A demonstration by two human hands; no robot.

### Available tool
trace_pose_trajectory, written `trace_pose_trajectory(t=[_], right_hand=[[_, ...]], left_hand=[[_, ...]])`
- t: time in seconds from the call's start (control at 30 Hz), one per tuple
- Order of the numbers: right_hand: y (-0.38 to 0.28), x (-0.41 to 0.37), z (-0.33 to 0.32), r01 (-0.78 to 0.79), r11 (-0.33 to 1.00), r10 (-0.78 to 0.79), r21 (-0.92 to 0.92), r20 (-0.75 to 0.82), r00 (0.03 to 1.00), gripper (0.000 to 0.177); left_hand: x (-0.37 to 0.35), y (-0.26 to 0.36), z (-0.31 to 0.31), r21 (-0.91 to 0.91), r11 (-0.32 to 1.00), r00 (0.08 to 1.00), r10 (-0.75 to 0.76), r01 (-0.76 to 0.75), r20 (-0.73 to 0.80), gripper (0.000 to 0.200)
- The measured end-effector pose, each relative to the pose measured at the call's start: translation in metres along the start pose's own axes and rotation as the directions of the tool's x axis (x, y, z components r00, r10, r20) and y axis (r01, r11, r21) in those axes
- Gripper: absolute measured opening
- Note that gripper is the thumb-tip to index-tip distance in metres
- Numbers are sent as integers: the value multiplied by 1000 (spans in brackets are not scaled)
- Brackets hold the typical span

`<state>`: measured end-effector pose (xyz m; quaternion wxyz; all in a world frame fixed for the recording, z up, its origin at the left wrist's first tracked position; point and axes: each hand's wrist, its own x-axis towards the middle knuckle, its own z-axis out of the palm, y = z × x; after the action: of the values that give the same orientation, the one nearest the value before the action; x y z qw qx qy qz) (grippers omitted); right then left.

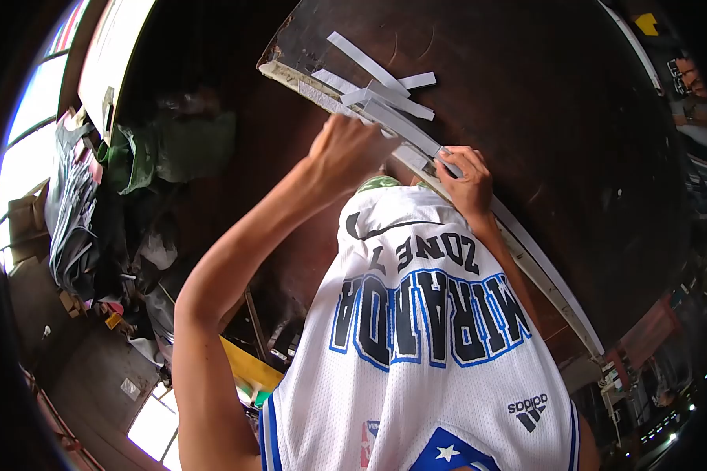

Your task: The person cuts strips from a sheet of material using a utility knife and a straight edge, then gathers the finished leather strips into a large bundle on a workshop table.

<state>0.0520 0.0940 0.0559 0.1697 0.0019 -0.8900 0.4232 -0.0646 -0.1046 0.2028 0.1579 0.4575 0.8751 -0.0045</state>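
While my right hand pinches the long white strip at the table edge, thumb and fingertips are together on it. The strip runs along the edge, on both sides of that hand as far as I can make out; the hand hides the join, if there is one.

My left hand is over the edge, knuckles up, fingers curled in, just beside the pale strips. It's blurred and the fingertips are hidden, so I can't tell if it's clamped on anything or only resting.

Loose short strips lie crossed on the dark tabletop, just past the left hand. My white jersey front is close under both wrists.

Notes on handling, my judgement:
- Pinch light on the right. The strip looks thin and likely creases if squeezed or bent sharply.
- Hold its long side parallel to the edge; a small skew at the fingers grows toward the far end.
- Left hand low and flat, light pressure, no sideways drag.
- The crossed pieces could snag the left fingers. Best clear of them.
- Jersey hem off the edge, or it could catch the strip.
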Motion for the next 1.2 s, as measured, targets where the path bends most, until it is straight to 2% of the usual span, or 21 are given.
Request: trace_pose_trajectory(t=[0.03, 0.1, 0.17, 0.23, 0.3, 0.37, 0.43, 0.5, 0.57, 0.63, 0.7, 0.73, 0.77, 0.8, 0.87, 0.9, 0.93, 0.97, 1.03, 1.1, 1.2], right_hand=[[-1, -1, 0, -5, 1000, 5, -4, -3, 1000, 19], [-1, 0, 0, 0, 1000, 0, 3, 1, 1000, 20], [-1, -1, 0, 6, 1000, -6, -2, -7, 1000, 20], [0, -1, -1, 20, 1000, -20, -4, -10, 1000, 20], [0, -2, -1, 17, 1000, -17, -18, -7, 1000, 20], [-2, -2, -3, 12, 1000, -12, -4, -13, 1000, 20], [-5, -2, -4, 7, 1000, -7, 12, -22, 1000, 20], [-6, -2, -6, -20, 1000, 20, -13, 2, 1000, 20], [-4, 0, -6, -20, 1000, 20, -9, 5, 1000, 20], [-5, -1, -6, -21, 1000, 21, -4, -3, 1000, 20], [-5, 0, -8, -6, 1000, 5, -13, -7, 1000, 20], [-4, 1, -9, 10, 1000, -10, -12, -11, 1000, 20], [-2, 1, -10, 13, 1000, -14, -22, -11, 1000, 20], [2, 0, -11, 28, 999, -28, -40, -20, 999, 21], [12, 3, -12, 79, 995, -81, -61, -32, 996, 24], [18, 5, -11, 98, 993, -100, -63, -28, 995, 24], [24, 5, -11, 110, 991, -113, -70, -34, 993, 24], [25, 3, -10, 111, 991, -115, -74, -46, 992, 24], [23, 9, -10, 103, 992, -107, -73, -51, 993, 21], [23, 8, -8, 65, 997, -66, -46, -35, 997, 21], [29, 7, -6, 35, 999, -37, -37, -47, 998, 19]], left_hand=[[1, -4, -12, 17, 1000, 999, 13, -12, -31, 16], [1, -12, -26, 73, 996, 994, -42, 49, -102, 32], [-3, -17, -38, 53, 997, 997, -48, 51, -56, 31], [-6, -19, -28, -63, 996, 978, -80, 69, -191, 34], [-6, -18, -3, -218, 963, 942, -214, 159, -258, 33], [-8, -15, 37, -458, 872, 871, -354, 175, -340, 23], [-9, -13, 72, -511, 857, 846, -315, 59, -430, 25], [-8, -9, 101, -446, 891, 849, -171, -82, -499, 30], [-2, 1, 130, -552, 826, 822, -232, -116, -520, 30], [1, 3, 121, -558, 816, 805, -229, -147, -547, 28], [3, 12, 104, -901, 432, 664, -684, 34, -303, 27], [10, 3, 87, -869, 478, 616, -725, 129, -308, 29], [25, -5, 69, -828, 536, 632, -701, 162, -330, 28], [43, -8, 46, -739, 645, 692, -624, 195, -362, 26], [107, -23, 50, -507, 859, 772, -373, 77, -515, 35], [150, -34, 70, -391, 920, 753, -254, -4, -607, 41], [177, -27, 63, -454, 891, 835, -264, 19, -483, 45], [208, -34, 76, -356, 932, 865, -121, -69, -486, 46], [220, -36, 74, -341, 935, 811, -123, -99, -573, 51], [189, -39, 52, -284, 959, 869, -136, -6, -476, 60], [147, -50, 69, -117, 993, 949, -25, -13, -315, 82]])
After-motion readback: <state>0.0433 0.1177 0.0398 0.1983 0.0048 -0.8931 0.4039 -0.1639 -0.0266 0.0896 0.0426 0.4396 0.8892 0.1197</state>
